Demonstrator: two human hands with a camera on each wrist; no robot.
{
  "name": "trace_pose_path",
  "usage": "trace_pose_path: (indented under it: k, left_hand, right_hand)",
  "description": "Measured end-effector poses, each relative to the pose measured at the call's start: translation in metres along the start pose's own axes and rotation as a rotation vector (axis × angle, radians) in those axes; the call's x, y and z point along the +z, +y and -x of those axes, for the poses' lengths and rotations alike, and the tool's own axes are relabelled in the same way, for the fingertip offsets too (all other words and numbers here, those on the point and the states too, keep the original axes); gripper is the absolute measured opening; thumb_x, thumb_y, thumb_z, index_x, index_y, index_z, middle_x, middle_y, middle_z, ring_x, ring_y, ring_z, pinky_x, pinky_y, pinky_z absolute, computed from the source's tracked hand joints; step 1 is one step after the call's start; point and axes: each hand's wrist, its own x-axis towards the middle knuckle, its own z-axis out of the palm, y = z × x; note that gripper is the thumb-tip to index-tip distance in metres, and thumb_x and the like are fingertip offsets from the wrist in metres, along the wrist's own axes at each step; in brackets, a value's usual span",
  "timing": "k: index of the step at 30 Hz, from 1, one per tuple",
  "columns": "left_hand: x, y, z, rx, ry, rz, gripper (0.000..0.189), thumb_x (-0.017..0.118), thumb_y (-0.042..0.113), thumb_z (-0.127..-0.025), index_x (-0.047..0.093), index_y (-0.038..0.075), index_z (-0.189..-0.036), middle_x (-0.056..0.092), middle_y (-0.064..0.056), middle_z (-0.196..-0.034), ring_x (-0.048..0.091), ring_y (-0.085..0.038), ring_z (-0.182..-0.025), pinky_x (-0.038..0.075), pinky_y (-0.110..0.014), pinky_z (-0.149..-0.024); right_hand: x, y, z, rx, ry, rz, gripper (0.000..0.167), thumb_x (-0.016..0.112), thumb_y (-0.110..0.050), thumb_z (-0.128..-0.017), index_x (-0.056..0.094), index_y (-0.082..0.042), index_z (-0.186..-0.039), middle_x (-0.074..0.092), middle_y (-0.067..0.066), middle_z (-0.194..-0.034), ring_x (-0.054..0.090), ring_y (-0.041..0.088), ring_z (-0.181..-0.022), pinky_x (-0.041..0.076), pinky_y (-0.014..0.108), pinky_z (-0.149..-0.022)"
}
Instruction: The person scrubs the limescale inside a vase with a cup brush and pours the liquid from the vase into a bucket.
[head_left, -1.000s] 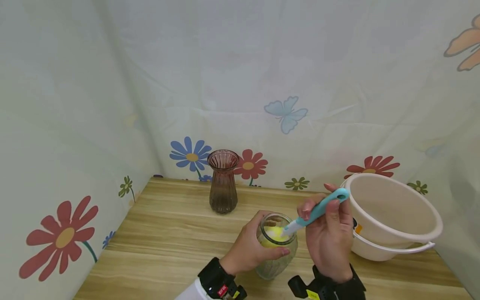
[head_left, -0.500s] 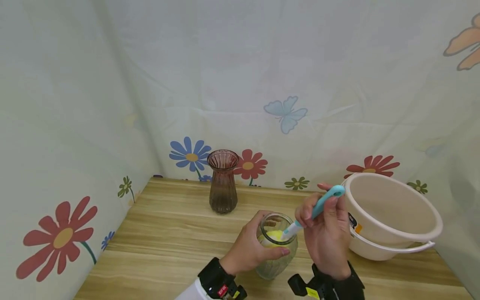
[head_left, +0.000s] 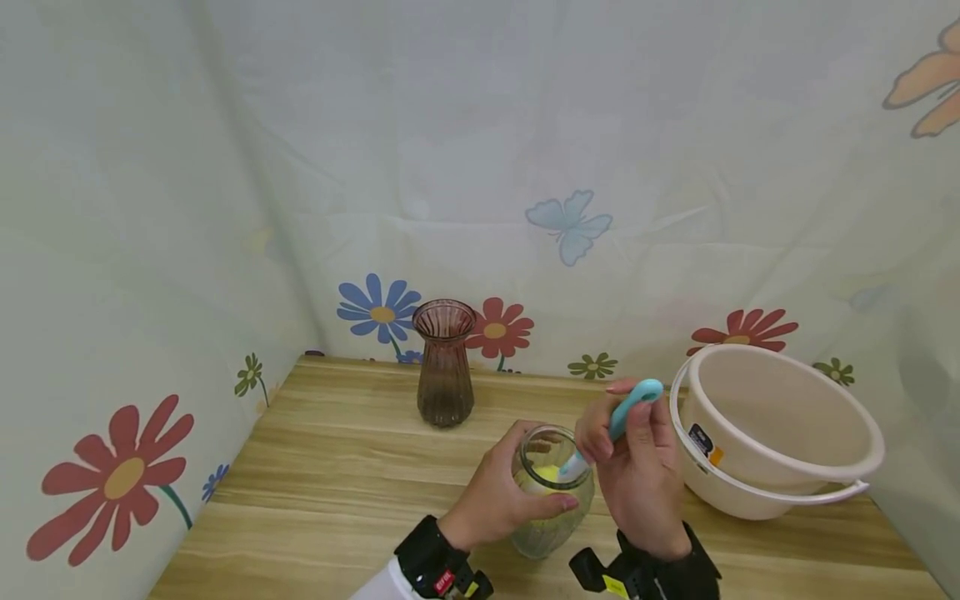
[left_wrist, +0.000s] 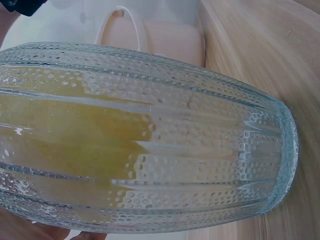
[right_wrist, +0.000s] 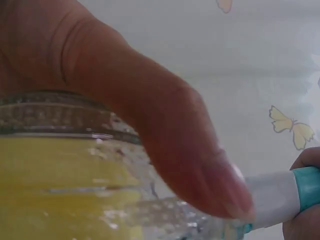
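Note:
A clear textured glass vase (head_left: 546, 533) is gripped near its rim by my left hand (head_left: 495, 492), thumb across the front and fingers round the far side. My right hand (head_left: 641, 479) pinches the teal-and-white handle of a bottle brush (head_left: 648, 389), which slants down through the vase's mouth. Inside the glass sits the brush's yellow sponge head (left_wrist: 95, 135), filling the upper part in the left wrist view. In the right wrist view, a thumb (right_wrist: 175, 135) lies over the glass in front of the white handle section (right_wrist: 275, 195).
Behind, a purplish ribbed glass vase (head_left: 445, 383) stands upright on the wooden table (head_left: 337, 467). To the right is a cream bucket (head_left: 738, 458) with its handle hanging down its near side. A flower-print curtain (head_left: 450, 150) encloses the back and sides.
My right hand has moved left and slightly down, pushing the brush further into the vase. The yellow sponge sits lower inside. My left hand and the vase have stayed almost still.

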Motion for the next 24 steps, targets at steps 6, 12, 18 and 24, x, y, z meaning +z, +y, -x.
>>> trace_pose_path:
  k: [6,12,18,24]
  left_hand:
    - [-0.0008,0.0016,0.001,-0.038,-0.013,0.002,0.069,0.082,0.046,-0.087,0.045,0.034,-0.144,0.06,0.007,-0.138,0.065,-0.016,-0.119,0.057,-0.029,-0.096]
    - [0.0006,0.0035,0.0003,-0.008,-0.018,0.026,0.068,0.083,0.04,-0.087,0.046,0.031,-0.144,0.062,0.004,-0.135,0.067,-0.02,-0.117,0.059,-0.032,-0.093]
    - [0.0,0.0042,-0.0001,0.014,-0.001,0.006,0.069,0.083,0.042,-0.086,0.047,0.029,-0.143,0.063,0.004,-0.133,0.067,-0.019,-0.117,0.058,-0.032,-0.096]
    - [-0.0014,0.0037,0.0007,0.004,0.011,-0.05,0.068,0.083,0.049,-0.085,0.048,0.036,-0.141,0.06,0.008,-0.139,0.058,-0.012,-0.129,0.047,-0.033,-0.11]
  right_hand:
    - [0.0047,0.0047,0.0019,0.091,-0.055,0.069,0.044,0.008,-0.007,-0.112,0.046,-0.002,-0.134,0.032,0.006,-0.079,0.028,0.018,-0.061,0.022,0.034,-0.055]
    - [0.0047,0.0034,0.0035,0.206,0.02,0.191,0.042,0.011,-0.008,-0.114,0.051,-0.01,-0.127,0.028,0.005,-0.076,0.024,0.018,-0.059,0.021,0.033,-0.053]
    - [0.0044,0.004,0.0036,0.348,0.095,0.343,0.033,0.021,-0.013,-0.115,0.054,-0.006,-0.116,0.033,0.005,-0.076,0.03,0.022,-0.062,0.028,0.036,-0.056]
    - [0.0079,0.004,0.0033,0.461,0.007,0.564,0.031,0.025,-0.011,-0.115,0.049,0.007,-0.112,0.046,0.009,-0.077,0.048,0.023,-0.066,0.047,0.034,-0.061]
